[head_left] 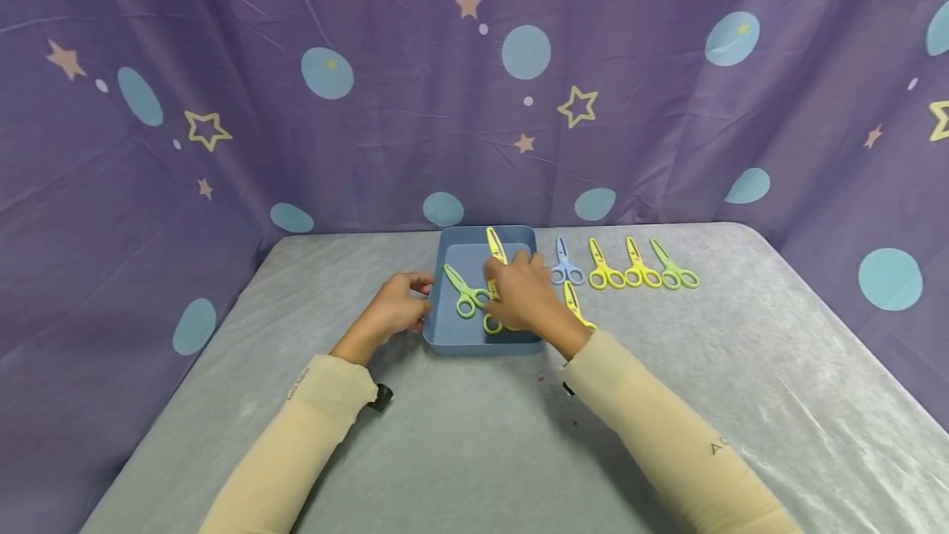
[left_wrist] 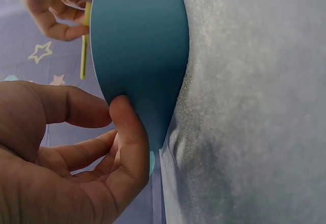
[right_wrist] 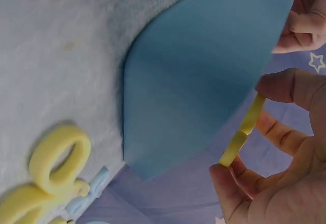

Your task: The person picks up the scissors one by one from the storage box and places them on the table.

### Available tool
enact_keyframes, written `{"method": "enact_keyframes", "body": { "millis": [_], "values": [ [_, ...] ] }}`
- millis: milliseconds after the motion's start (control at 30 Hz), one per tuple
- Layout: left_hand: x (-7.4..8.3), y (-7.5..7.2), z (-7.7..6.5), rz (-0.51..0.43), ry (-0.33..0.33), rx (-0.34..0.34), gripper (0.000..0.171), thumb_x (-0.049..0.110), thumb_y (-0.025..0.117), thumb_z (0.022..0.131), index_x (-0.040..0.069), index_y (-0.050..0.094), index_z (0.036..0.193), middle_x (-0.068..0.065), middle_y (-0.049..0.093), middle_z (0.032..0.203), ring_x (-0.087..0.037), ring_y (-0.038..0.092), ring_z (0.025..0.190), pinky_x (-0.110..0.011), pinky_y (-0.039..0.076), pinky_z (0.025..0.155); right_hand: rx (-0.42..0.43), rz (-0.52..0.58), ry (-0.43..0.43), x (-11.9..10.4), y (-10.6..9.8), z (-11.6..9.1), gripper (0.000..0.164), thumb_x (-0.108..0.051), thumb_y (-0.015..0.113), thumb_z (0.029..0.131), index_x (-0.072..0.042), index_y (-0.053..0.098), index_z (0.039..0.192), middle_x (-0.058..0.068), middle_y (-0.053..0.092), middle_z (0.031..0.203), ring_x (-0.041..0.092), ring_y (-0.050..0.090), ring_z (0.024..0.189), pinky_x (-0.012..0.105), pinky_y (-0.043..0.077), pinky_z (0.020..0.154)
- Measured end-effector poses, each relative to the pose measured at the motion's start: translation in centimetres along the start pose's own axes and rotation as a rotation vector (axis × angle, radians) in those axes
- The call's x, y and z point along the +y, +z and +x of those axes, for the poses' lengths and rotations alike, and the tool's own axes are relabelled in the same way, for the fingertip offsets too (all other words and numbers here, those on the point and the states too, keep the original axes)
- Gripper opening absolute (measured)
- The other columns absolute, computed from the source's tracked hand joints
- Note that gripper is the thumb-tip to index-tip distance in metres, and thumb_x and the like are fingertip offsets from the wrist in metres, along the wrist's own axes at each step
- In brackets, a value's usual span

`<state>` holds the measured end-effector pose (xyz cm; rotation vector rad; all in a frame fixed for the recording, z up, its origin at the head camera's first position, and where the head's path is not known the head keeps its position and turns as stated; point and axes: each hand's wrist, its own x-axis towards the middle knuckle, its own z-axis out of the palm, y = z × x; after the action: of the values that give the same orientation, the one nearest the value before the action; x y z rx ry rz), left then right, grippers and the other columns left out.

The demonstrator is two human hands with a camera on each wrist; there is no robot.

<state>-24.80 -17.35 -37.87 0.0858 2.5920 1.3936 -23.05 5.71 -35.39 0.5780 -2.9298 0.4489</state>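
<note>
My left hand [head_left: 400,303] holds the left rim of a blue tray [head_left: 485,349], its fingertips curled at the edge in the left wrist view. Over the tray, my right hand [head_left: 526,291] pinches a pair of yellow scissors [right_wrist: 236,147] by the handles between thumb and fingers. The blades of this pair point away from me in the head view. Inside the tray lies a pair of green scissors [head_left: 465,293]. Near it shows a yellow handle loop [head_left: 493,325], partly covered by my right hand; whether it belongs to another pair I cannot tell.
Right of the tray, a row holds blue scissors [head_left: 567,272], two yellow pairs [head_left: 606,277] and green scissors [head_left: 676,277]. Another yellow pair [head_left: 572,302] lies nearer, partly behind my right forearm. Grey cloth [head_left: 460,443] covers the table; a purple curtain [head_left: 415,147] hangs behind.
</note>
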Motion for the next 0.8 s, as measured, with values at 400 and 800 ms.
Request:
{"method": "enact_keyframes", "body": {
  "millis": [400,800],
  "values": [
    [-0.1,-0.1,-0.1,-0.004,-0.007,0.000,0.060,-0.005,0.055,0.091,0.000,0.048,0.150,-0.019,0.051,0.137,-0.018,0.057,0.073,-0.033,0.057,0.062,0.065,-0.014,-0.042,1.3,-1.2,-2.4,0.038,-0.013,0.076,0.083,-0.013,0.069,0.120,0.022,0.056,0.110,0.039,0.046,0.098,0.050,0.044,0.076],
    [-0.1,0.0,0.0,-0.004,-0.003,0.002,0.060,-0.005,0.055,0.090,0.000,0.048,0.150,-0.018,0.051,0.137,-0.018,0.058,0.074,-0.033,0.057,0.062,0.115,-0.084,0.004,4.2,-2.2,-5.2,0.034,-0.014,0.078,0.083,-0.012,0.068,0.115,0.024,0.055,0.104,0.043,0.047,0.094,0.049,0.044,0.071]
  ]
}}
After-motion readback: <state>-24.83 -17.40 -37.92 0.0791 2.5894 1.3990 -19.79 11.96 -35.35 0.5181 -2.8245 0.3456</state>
